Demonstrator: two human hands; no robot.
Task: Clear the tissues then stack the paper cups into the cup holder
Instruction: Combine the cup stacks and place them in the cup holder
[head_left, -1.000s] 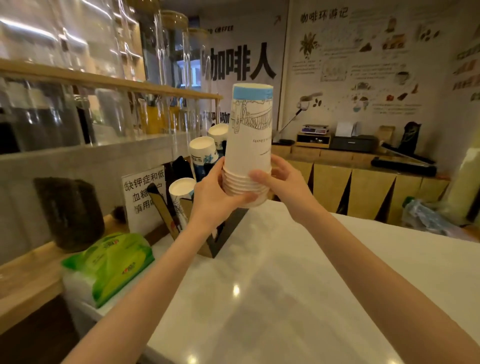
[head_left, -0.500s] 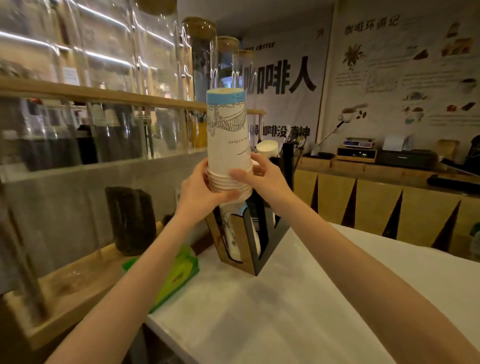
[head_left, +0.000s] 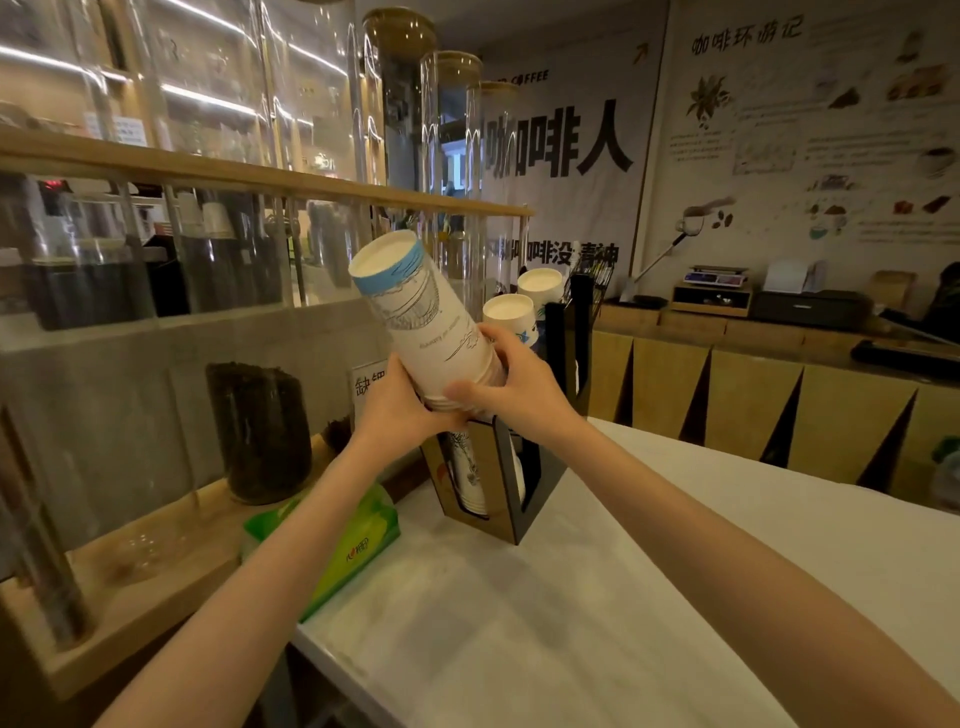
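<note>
Far left, glass panels and a wooden shelf are throwing glare, so the dark jars behind them are staying hard to read. A dark glass jar is sitting on the wooden ledge, holding something dark and granular; can't tell what. Just right of it, a green tissue pack is lying at the left edge of the white desk, partly covered by the left forearm. A small sign behind the left hand is showing only a corner of its text. The left hand is gripping the lower end of the stack of paper cups from the left, fingers curled around the rims; fingertips are hiding behind the stack. The stack is riding inverted, base up, tilting up and left, its rim end just above the front slot of the cup holder. The right hand is clamping the same end from the right, thumb lying across the front, fingers wrapping behind. The holder, black and brown, is standing on the desk near its back-left side; its front slot is already carrying cups, seen through the side opening. Two more inverted cup stacks are sticking up from the rear slots, lower parts hiding behind the hands. Far right, the back counter items are blurring out.
</note>
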